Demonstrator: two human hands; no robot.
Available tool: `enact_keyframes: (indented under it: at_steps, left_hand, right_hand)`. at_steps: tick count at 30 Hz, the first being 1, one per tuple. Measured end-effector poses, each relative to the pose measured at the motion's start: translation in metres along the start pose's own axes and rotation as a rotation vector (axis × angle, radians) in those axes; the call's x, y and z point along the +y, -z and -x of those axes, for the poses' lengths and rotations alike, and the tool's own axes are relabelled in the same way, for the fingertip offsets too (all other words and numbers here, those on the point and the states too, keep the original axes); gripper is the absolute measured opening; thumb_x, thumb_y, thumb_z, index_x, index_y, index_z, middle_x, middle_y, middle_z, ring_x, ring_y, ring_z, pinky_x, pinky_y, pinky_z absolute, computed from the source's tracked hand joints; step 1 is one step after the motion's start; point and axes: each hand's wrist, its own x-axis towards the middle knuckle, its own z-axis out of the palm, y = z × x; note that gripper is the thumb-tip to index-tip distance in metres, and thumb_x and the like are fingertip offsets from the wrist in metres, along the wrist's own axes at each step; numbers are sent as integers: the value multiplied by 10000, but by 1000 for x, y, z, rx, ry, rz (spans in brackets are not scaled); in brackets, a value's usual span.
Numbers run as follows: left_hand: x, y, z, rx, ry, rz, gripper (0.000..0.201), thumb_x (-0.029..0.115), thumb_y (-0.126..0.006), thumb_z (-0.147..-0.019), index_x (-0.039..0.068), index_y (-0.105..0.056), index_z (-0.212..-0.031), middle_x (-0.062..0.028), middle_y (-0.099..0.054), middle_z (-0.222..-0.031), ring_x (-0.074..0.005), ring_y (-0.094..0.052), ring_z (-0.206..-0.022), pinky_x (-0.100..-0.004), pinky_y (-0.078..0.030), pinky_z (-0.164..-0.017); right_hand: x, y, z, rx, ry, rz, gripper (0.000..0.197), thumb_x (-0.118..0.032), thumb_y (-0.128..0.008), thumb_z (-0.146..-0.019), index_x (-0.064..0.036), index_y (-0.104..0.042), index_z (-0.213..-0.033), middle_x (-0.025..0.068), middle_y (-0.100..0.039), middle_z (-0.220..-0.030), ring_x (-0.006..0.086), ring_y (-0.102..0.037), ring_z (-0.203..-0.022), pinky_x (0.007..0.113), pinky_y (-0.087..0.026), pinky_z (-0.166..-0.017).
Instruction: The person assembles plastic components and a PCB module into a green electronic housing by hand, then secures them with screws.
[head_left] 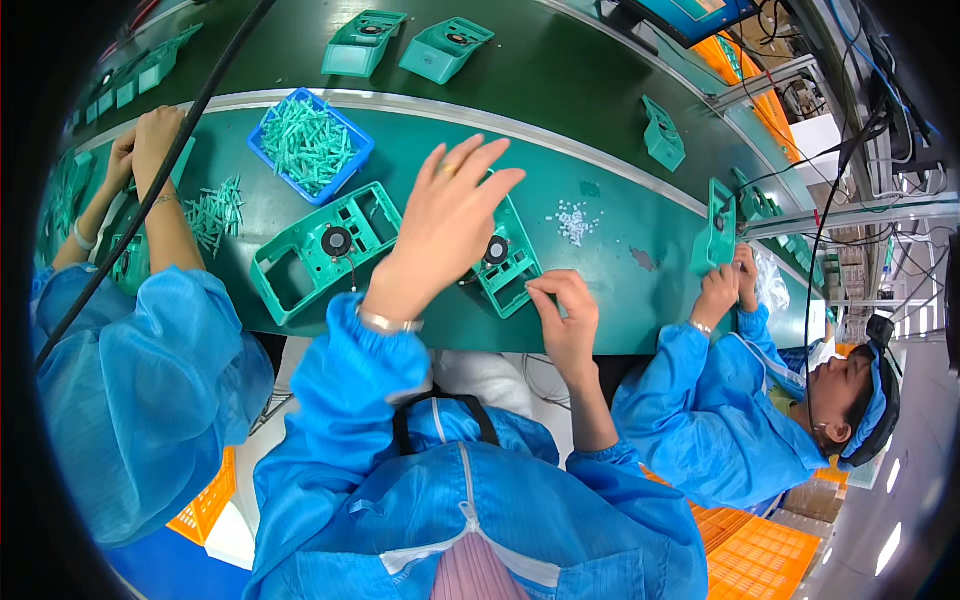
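Observation:
Over the bench my left hand [450, 215] is raised with its fingers stretched out and spread, holding nothing that shows. It hides part of a green plastic housing [512, 250] with a round black speaker [497, 250] in it. At that housing's near right corner, my right hand [568, 318] has thumb and index finger pinched together. Whatever lies between those fingertips is too small to make out. A second green housing [290, 262] rests to the left of my left hand, also with a black speaker [337, 241] and a thin wire.
A blue bin [362, 150] of green plastic pieces [305, 145] stands beyond the left housing. More green pieces [215, 212] lie loose. Small white bits [574, 222] are scattered at right. Co-workers' hands [155, 145] work at left and others [718, 295] at right. Housings [363, 43] sit on the far belt.

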Motion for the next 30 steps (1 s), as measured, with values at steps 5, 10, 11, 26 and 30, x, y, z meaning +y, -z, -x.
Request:
enact_keyframes:
  at_steps: [5,10,11,26,30]
  left_hand:
    - [-21,-35,-4,-335,-62,-154,244,76,-740,-823,125,-784,-1058,-94,-718,-1153,-288,-690,-1124,-446,-560,-878]
    - [2,-15,7,-468,-3,-301,90,198,-780,-829,128,-761,-775,-61,-684,-767,-267,-714,-791,-436,-529,-745]
    - [7,-6,11,-504,15,-304,97,201,-777,-840,126,-760,-781,-72,-681,-760,-273,-715,-764,-433,-529,-743]
    - [39,18,53,-482,265,-101,127,128,-729,-886,72,-811,-965,-104,-734,-850,-316,-710,-755,-440,-507,-701]
    - [39,17,55,-470,269,-99,104,115,-731,-876,76,-802,-940,-94,-712,-822,-305,-703,-746,-439,-491,-691]
  right_hand:
    - [1,-10,0,108,-75,-66,92,62,-746,-907,19,-731,-988,128,-691,-959,237,-678,-849,330,-549,-735]
    - [7,2,-1,201,-128,3,73,48,-743,-924,17,-731,-990,120,-677,-959,225,-665,-828,326,-548,-728]
    - [6,2,-3,210,-127,17,68,43,-743,-928,15,-733,-989,118,-672,-957,222,-661,-821,324,-546,-725]
    - [2,-13,-46,68,84,332,54,-26,-769,-867,-37,-728,-900,77,-653,-880,296,-625,-819,415,-508,-701]
    - [3,-15,-47,35,77,353,59,-20,-767,-858,-33,-731,-902,77,-649,-877,298,-624,-820,417,-512,-704]
